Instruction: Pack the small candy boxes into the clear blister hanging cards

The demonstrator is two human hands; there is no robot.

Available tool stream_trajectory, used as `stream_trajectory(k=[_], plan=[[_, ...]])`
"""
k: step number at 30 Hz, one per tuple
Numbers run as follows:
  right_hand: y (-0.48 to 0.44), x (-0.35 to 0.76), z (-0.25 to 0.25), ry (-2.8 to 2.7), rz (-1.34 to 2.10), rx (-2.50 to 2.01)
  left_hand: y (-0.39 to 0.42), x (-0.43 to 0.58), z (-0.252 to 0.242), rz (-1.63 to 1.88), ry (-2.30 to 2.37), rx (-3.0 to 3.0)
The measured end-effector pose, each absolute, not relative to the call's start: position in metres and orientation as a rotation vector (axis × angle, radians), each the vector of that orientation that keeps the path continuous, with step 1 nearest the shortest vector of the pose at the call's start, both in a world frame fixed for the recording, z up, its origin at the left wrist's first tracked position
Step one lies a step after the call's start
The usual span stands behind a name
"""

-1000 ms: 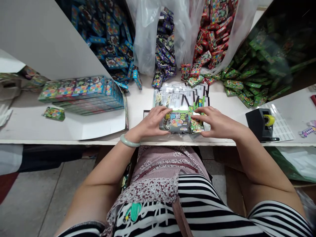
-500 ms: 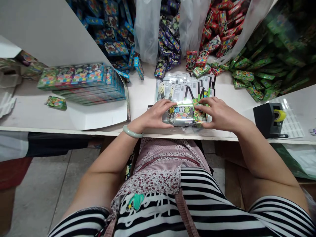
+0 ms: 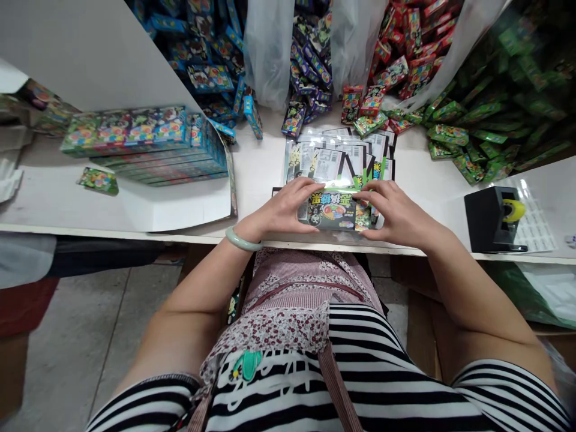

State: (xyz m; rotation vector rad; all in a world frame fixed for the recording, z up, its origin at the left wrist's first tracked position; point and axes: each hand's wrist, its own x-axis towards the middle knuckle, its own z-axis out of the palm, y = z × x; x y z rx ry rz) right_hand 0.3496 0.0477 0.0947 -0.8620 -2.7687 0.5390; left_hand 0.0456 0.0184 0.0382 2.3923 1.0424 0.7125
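Note:
Between my two hands, near the table's front edge, lies a flat candy pack (image 3: 333,211) in clear wrap with a black label, its lettering upside down to me. My left hand (image 3: 288,210), with a pale green bangle (image 3: 243,240) on the wrist, grips its left end between thumb and fingers. At the other end my right hand (image 3: 396,211) holds it the same way. Part of a small green candy box shows at the pack's right end. Just beyond lie overlapping clear sleeves (image 3: 327,165) with black-and-white printed cards.
Several stacked rows of candy boxes (image 3: 157,147) stand on a white tray at left, beside a loose green box (image 3: 98,180). Heaps of blue (image 3: 209,78), purple (image 3: 310,66), red (image 3: 416,72) and green boxes (image 3: 495,132) line the back. A black tape dispenser (image 3: 488,219) sits right.
The black label has shifted rightward, covering more of the green box at the pack's right end. Both hands keep their grip in nearly the same place.

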Motion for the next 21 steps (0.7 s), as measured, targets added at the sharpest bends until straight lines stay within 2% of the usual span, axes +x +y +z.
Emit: stream_trajectory(k=[5,11,15,21], plan=[[0.053,0.354,0.087,-2.498,0.829,-0.765,0.015,0.046,0.042,0.76,1.03,2.386],[0.038,0.345,0.071,-2.313,0.758,-1.025,0.016,0.048,0.039,0.922,1.148,2.405],[0.032,0.335,0.061,-2.24,0.971,-0.983,0.014,0.047,0.036,0.871,1.145,2.444],[0.047,0.325,0.058,-1.584,1.358,-1.105,0.01,0.042,0.039,0.897,1.211,2.444]])
